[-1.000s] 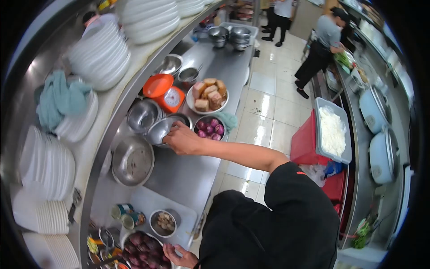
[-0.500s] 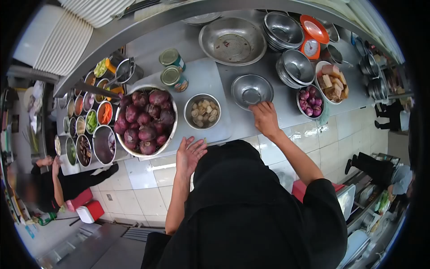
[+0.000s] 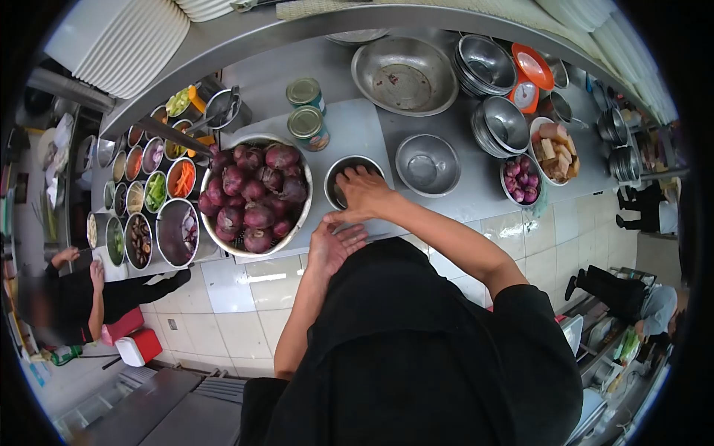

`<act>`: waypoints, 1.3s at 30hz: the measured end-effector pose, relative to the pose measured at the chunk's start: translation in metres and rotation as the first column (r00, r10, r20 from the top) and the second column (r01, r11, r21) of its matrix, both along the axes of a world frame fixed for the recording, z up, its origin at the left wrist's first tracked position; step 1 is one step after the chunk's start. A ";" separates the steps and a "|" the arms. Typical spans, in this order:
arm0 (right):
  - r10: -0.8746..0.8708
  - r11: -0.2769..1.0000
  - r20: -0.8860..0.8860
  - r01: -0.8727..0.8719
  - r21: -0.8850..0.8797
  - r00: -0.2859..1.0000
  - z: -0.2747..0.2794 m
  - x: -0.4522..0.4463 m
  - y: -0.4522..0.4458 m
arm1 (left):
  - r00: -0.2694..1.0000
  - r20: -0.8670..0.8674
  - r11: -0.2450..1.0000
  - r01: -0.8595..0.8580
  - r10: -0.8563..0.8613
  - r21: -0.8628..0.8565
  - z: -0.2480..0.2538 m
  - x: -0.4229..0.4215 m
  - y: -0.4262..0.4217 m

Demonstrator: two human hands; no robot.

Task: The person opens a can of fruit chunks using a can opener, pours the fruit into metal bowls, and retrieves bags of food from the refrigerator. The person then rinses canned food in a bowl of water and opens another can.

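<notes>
My right hand (image 3: 362,195) reaches into the small steel bowl (image 3: 332,195) on the white cutting board (image 3: 364,123); its fingertips are inside, over the bowl's contents, which the hand mostly covers. Just below it my left hand (image 3: 336,245) is held palm up with fingers apart and nothing in it. An empty steel bowl (image 3: 428,165) stands on the table to the right of the board. Left of my hands is a large colander of red onions (image 3: 256,195). Two cans (image 3: 308,123) stand at the top of the board.
A wide steel basin (image 3: 405,76), stacked bowls (image 3: 506,125), an orange scale (image 3: 525,95), a bowl of shallots (image 3: 520,179) and a bowl of meat chunks (image 3: 554,152) are farther back and right. Containers of cut vegetables (image 3: 181,178) stand left. A person (image 3: 74,305) is at lower left.
My right hand has left the rim of the empty steel bowl and moved left into the small bowl. Over the last second, the view has swung left, and a bowl now stands beside the board.
</notes>
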State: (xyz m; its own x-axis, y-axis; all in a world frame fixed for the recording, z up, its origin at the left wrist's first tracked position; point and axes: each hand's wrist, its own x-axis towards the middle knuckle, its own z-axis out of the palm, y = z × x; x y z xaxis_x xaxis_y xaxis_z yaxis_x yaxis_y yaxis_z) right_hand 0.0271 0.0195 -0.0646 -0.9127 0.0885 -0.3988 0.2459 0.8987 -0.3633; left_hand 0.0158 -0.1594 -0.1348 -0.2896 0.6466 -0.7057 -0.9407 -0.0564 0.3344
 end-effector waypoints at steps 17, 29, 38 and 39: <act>-0.037 0.999 0.197 0.033 0.022 0.980 -0.016 -0.004 -0.016 | 0.999 0.010 0.998 -0.049 0.048 0.040 -0.015 -0.014 0.020; -0.063 0.995 0.073 0.068 -0.077 0.995 -0.016 0.012 -0.015 | 0.993 -0.120 1.000 0.017 -0.017 -0.006 -0.001 -0.022 0.028; 0.104 0.994 -0.165 -0.109 -0.020 0.981 0.043 0.031 -0.030 | 0.976 -0.025 0.889 -0.188 0.218 0.417 0.024 -0.020 0.045; 0.156 0.986 -0.193 -0.165 -0.027 0.969 0.058 0.033 -0.033 | 0.964 0.080 0.883 -0.266 0.255 0.386 0.036 -0.022 0.046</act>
State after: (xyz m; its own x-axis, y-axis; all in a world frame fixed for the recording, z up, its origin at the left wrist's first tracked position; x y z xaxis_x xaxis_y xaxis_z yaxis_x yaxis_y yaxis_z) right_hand 0.0598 -0.0132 -0.0061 -0.9730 -0.0786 -0.2172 0.0225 0.9034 -0.4281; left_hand -0.0060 -0.1132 -0.0993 -0.4706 0.7749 -0.4220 -0.8822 -0.4215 0.2098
